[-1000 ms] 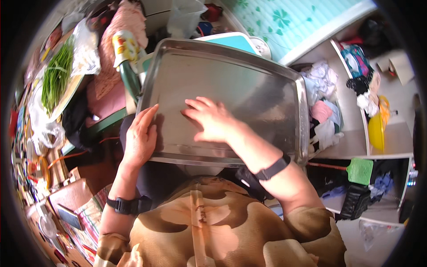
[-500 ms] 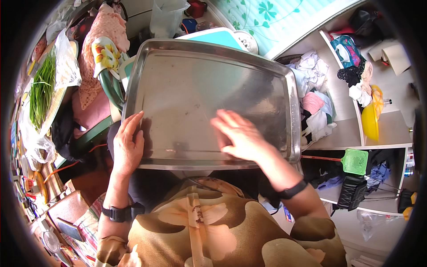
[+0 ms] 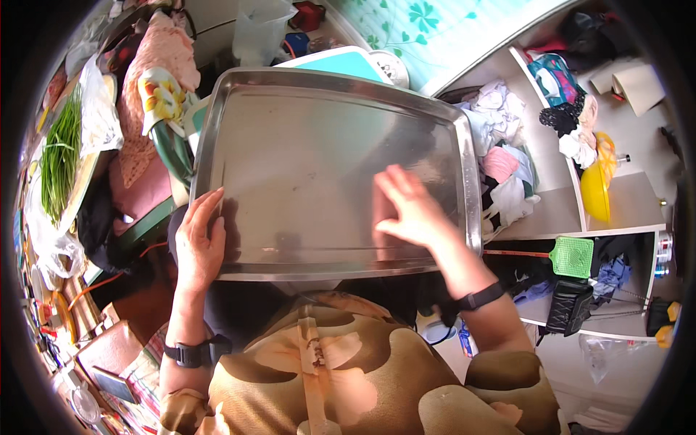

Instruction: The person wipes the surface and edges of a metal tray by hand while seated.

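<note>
In front of me lies a large rectangular metal tray (image 3: 312, 167) with a raised rim and a shiny, lightly marked surface. At its near left corner, my left hand (image 3: 201, 243) rests against the rim, fingers stretched along the edge and thumb apart. Over the right half of the tray is my right hand (image 3: 413, 210), fingers extended and thumb spread, holding nothing. Its dim reflection shows in the metal; whether the palm touches the surface I cannot tell.
Beyond the tray is a turquoise-and-white board (image 3: 348, 65). Green stalks (image 3: 64, 156) and a plastic bag (image 3: 99, 109) lie at the left. To the right, open shelves hold crumpled clothes (image 3: 500, 116), a yellow bowl-shaped thing (image 3: 596, 192), a green fly swatter (image 3: 572, 257) and a black quilted bag (image 3: 568, 306).
My right hand has moved to the right across the tray. My left hand stays at the left rim. The whole view has shifted slightly.
</note>
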`<action>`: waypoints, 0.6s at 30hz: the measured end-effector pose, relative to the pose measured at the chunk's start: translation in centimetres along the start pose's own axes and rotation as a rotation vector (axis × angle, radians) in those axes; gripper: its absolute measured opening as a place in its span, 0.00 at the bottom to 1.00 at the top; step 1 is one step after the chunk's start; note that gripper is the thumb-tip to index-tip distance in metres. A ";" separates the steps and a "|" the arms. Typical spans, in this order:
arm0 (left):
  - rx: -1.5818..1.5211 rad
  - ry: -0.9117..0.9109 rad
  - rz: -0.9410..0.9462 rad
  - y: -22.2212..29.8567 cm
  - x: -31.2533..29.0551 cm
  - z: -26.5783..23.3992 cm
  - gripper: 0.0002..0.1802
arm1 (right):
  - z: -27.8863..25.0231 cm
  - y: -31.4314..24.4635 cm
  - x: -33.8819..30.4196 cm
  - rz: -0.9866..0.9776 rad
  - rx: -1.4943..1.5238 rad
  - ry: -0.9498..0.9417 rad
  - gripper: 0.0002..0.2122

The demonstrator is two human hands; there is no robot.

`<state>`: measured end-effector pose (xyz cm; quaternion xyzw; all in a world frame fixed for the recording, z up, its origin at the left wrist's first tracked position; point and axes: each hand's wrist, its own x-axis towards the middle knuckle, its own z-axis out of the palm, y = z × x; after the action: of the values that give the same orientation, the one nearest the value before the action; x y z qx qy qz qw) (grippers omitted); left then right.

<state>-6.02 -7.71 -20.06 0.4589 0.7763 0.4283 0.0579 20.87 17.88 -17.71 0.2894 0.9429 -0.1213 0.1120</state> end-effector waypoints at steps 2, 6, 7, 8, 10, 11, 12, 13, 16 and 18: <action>0.041 -0.007 0.055 0.6 0.5 0.1 0.24 | 0.1 -2.0 0.5 -0.101 0.001 0.006 0.41; 0.055 0.064 0.095 -0.6 -0.2 0.1 0.25 | -1.7 3.3 0.9 -0.107 0.451 0.201 0.27; 0.077 0.105 0.111 -0.5 -0.3 -0.2 0.25 | -2.0 5.2 0.4 -0.060 0.487 0.311 0.24; 0.085 0.141 0.131 -0.3 -0.3 0.2 0.25 | -2.3 7.1 -0.8 0.003 0.516 0.421 0.22; 0.084 0.215 0.115 -0.2 -0.1 0.8 0.27 | -3.9 9.5 -3.1 0.145 0.792 0.416 0.17; 0.088 0.229 0.063 -0.6 -0.2 0.8 0.27 | -4.8 9.6 -3.1 0.211 0.927 0.425 0.15; 0.095 0.234 0.017 -0.7 -0.4 0.8 0.28 | -5.9 8.7 -3.1 0.284 1.071 0.436 0.13; 0.112 0.232 0.027 -1.0 -0.5 0.8 0.27 | -6.2 7.6 -2.8 0.264 1.140 0.498 0.12; 0.106 0.200 0.103 -0.9 0.0 1.3 0.25 | -1.6 6.9 -1.4 -0.095 0.391 0.359 0.15; 0.152 0.154 0.127 -0.6 -0.2 1.1 0.23 | -1.1 6.3 -2.8 0.083 0.421 0.124 0.18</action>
<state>-5.74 -7.28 -21.23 0.4759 0.7781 0.4050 -0.0642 26.57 21.82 -16.90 0.3518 0.8890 -0.2929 -0.0042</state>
